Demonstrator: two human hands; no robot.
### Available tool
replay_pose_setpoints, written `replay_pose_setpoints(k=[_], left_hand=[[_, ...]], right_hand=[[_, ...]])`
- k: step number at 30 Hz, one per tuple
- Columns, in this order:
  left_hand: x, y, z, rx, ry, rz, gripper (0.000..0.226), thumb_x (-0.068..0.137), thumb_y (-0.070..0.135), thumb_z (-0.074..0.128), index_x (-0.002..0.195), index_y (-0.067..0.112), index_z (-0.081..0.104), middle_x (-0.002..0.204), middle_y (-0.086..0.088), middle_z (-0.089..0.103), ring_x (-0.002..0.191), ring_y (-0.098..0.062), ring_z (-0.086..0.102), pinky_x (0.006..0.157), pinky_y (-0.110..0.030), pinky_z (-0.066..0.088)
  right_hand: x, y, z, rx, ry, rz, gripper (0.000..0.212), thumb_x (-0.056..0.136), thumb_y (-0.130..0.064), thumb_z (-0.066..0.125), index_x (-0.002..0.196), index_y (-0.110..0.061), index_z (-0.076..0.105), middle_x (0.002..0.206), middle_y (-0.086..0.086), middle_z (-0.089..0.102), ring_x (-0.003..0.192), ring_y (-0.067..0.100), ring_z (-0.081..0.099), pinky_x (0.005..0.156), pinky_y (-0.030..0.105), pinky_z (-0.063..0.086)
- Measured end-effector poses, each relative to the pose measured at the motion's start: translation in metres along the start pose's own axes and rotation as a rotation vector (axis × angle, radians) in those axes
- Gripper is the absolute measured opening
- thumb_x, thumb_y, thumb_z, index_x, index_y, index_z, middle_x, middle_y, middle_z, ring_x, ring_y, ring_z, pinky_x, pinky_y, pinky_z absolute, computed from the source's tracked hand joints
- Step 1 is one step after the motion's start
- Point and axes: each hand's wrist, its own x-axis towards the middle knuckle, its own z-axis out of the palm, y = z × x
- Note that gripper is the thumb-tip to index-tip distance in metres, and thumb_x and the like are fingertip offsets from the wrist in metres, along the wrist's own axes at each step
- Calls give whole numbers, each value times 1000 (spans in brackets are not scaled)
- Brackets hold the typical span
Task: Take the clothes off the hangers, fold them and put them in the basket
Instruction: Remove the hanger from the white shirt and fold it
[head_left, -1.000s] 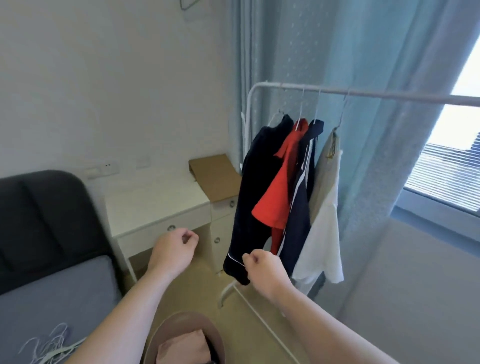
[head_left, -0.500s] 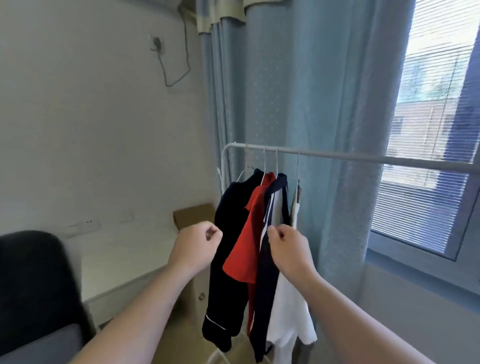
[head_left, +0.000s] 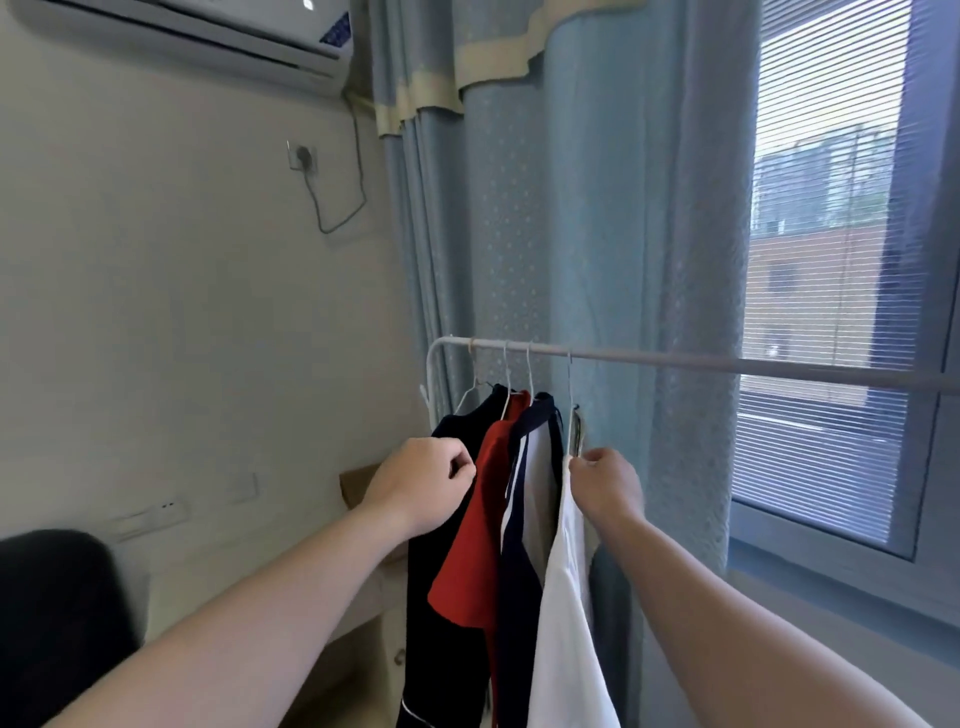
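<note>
Several garments hang on white wire hangers from a white rail: a black one, a red one, a navy-and-white one and a white one at the right. My right hand pinches the top of the white garment at its hanger. My left hand hovers with curled fingers in front of the black garment and holds nothing that I can see. The basket is out of view.
A blue curtain hangs right behind the rail, with a window to the right. At the lower left are a dark headboard and a pale desk with a cardboard box. An air conditioner is mounted up on the wall.
The view has tilted up, so the floor and basket dropped out of sight. Both hands rose toward the rail; my right hand reached the white garment's top and took hold of it.
</note>
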Motion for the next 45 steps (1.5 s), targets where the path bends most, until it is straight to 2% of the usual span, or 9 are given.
replay_pose_setpoints(k=[4,8,14,21,29,34,37,41,45], left_hand=[[10,3,-6,51,16,18,16,90,31,56,75,31,62,60,15,53,60,-7,54,60,-31,48],[12,0,-3,34,10,-7,16,90,32,56,75,32,62,62,13,55,63,-13,58,60,-31,50],[8,-5,4,30,-19,12,15,91,30,56,78,30,63,58,13,53,58,-13,57,58,-31,47],[16,-10,1,34,-6,39,16,91,28,56,76,29,63,55,11,52,54,-12,54,55,-32,47],[22,-16,3,15,0,37,15,91,28,57,79,28,66,55,10,55,55,-16,58,57,-37,51],[23,-22,7,-3,-2,34,15,90,29,56,79,29,67,59,11,58,58,-12,59,60,-37,55],[22,-27,9,-23,-6,33,15,90,30,56,80,28,68,60,9,61,59,-11,60,62,-38,55],[26,-33,9,-38,-14,-1,14,89,32,58,82,28,69,63,12,62,62,-10,61,64,-35,55],[35,-31,10,-77,-17,-32,13,89,32,59,81,29,69,67,11,64,65,-9,62,65,-34,55]], right_hand=[[13,-5,7,-3,-22,10,47,99,-33,43,140,-8,47,136,12,52,115,28,55,88,36,44],[23,-8,15,-33,-54,41,57,98,-37,44,148,-11,36,146,15,42,126,34,50,100,43,46],[28,3,24,-133,-188,73,60,92,-30,50,147,-12,35,144,17,43,106,29,58,77,33,47],[29,9,32,-107,-218,46,69,91,-23,53,154,-17,24,144,14,45,111,28,57,74,30,43],[31,12,36,-92,-202,63,57,95,-28,50,147,-14,33,120,9,54,85,21,58,70,30,47],[40,11,39,-18,-206,122,71,86,-23,47,153,-25,24,138,14,46,88,26,64,69,34,57],[44,5,40,31,-188,135,56,89,-15,42,144,-21,39,132,16,49,91,26,60,65,29,49],[47,-5,42,54,-74,174,33,96,-20,41,126,-13,53,128,17,50,106,35,55,89,38,48],[49,-27,28,49,-38,163,37,92,-19,39,119,-2,57,126,20,51,105,39,58,88,41,52]])
